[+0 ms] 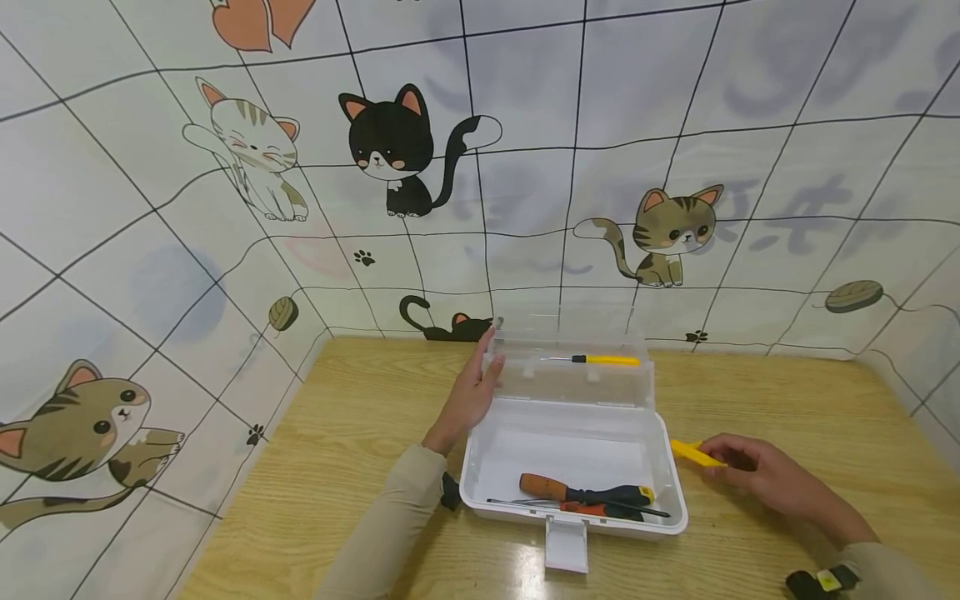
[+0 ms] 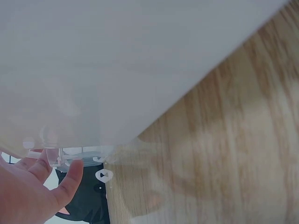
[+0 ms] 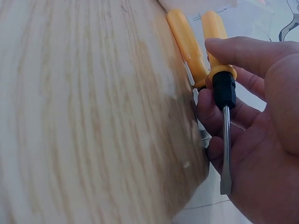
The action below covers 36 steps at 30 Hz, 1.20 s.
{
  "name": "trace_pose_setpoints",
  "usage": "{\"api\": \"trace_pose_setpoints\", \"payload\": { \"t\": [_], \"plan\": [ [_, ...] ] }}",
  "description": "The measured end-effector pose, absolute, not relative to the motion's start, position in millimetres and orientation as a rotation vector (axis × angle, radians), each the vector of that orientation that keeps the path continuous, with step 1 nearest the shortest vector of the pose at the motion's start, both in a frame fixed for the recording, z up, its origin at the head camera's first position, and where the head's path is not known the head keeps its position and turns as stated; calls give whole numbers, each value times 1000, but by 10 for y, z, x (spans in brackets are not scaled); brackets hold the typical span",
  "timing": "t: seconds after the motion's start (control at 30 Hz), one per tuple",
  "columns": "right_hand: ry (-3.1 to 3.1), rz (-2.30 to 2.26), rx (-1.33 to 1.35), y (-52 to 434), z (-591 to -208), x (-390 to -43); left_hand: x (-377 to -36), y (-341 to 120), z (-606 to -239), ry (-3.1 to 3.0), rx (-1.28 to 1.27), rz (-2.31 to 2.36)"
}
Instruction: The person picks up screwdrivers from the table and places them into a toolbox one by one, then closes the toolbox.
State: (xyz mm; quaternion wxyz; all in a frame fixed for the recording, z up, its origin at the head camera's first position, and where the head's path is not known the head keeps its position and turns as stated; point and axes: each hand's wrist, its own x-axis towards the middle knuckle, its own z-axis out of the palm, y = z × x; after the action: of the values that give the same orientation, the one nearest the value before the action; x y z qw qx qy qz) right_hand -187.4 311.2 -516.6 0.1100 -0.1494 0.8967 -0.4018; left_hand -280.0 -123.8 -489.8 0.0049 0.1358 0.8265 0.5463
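Wood table (image 1: pixel 787 400) | right hand (image 1: pixel 765 479) grips yellow screwdriver (image 1: pixel 693 453), handle toward box (image 1: pixel 573 454) | left hand (image 1: pixel 468 396) flat on lid (image 1: pixel 570 375)

counted: one clear plastic toolbox (image 1: pixel 573 467), lid open. two screwdrivers inside it, one orange-handled (image 1: pixel 581 489), one thin red-handled (image 1: pixel 592 507). one yellow-handled screwdriver (image 1: pixel 603 360) behind the lid. two yellow-handled screwdrivers (image 3: pixel 205 51) at the right hand, per wrist view. one wooden tabletop (image 1: pixel 787 400).
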Motion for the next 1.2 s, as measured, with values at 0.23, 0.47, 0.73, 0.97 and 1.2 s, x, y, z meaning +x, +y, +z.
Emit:
{"api": "trace_pose_setpoints", "payload": {
  "t": [0.23, 0.47, 0.73, 0.97, 1.2],
  "plan": [
    [2648, -1185, -438, 3122, -5146, -1869, -2793, -1232, -4884, 2596, 421, 1694],
    [2696, -1195, -485, 3146, -5122, -1884, -2810, -1236, -4902, 2610, 415, 1684],
    [2734, -1198, -498, 3172, -5073, -1903, -2820, -1242, -4901, 2606, 421, 1699],
    [2763, -1192, -501, 3174, -5011, -1903, -2812, -1243, -4899, 2605, 409, 1696],
    [2787, -1196, -508, 3166, -4959, -1908, -2802, -1236, -4902, 2601, 397, 1704]
  ]
}}
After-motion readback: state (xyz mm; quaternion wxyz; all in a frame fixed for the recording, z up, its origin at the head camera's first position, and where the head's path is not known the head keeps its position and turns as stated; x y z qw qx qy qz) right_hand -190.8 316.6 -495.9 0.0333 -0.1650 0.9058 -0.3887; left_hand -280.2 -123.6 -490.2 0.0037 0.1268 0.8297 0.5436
